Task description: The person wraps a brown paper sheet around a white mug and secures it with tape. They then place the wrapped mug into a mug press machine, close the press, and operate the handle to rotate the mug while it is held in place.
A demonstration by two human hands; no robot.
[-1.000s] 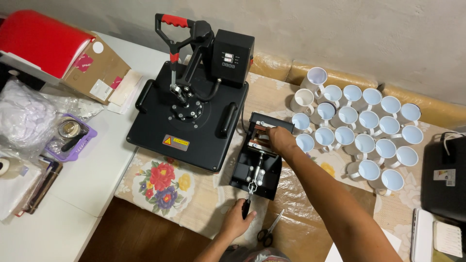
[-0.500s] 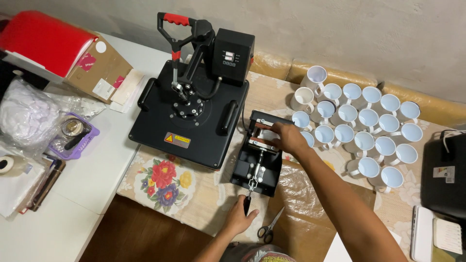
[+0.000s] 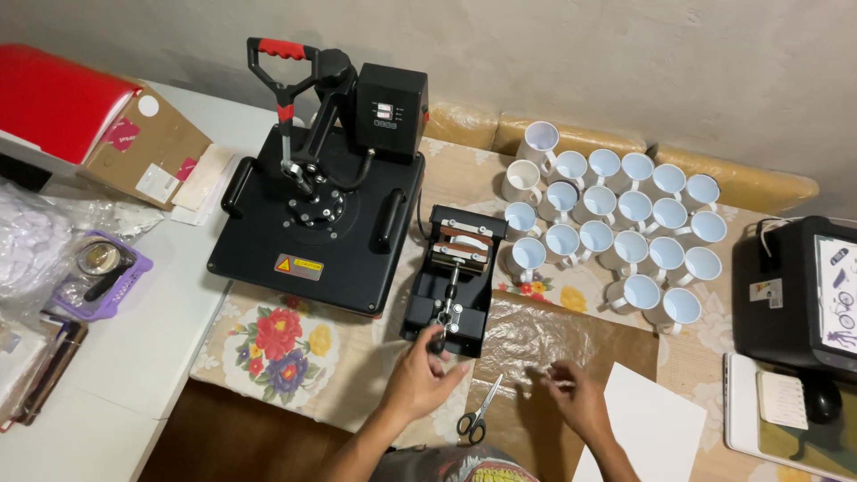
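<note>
R hand (image 3: 578, 399) withdrawn from mug press (image 3: 451, 281) to table, loose, empty; L hand (image 3: 427, 370) clenched on lever knob (image 3: 436, 342). Press judged heavy, stiff; best gripped at knob.

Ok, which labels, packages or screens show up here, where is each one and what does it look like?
Warning label: front edge of the large black heat press, yellow and grey strip with a triangle.
Control display: top box of that press, small with red digits.
Cardboard box: far left, brown, with pink and white stickers.
Sticker: side of the black machine at right, small and pale.
</note>
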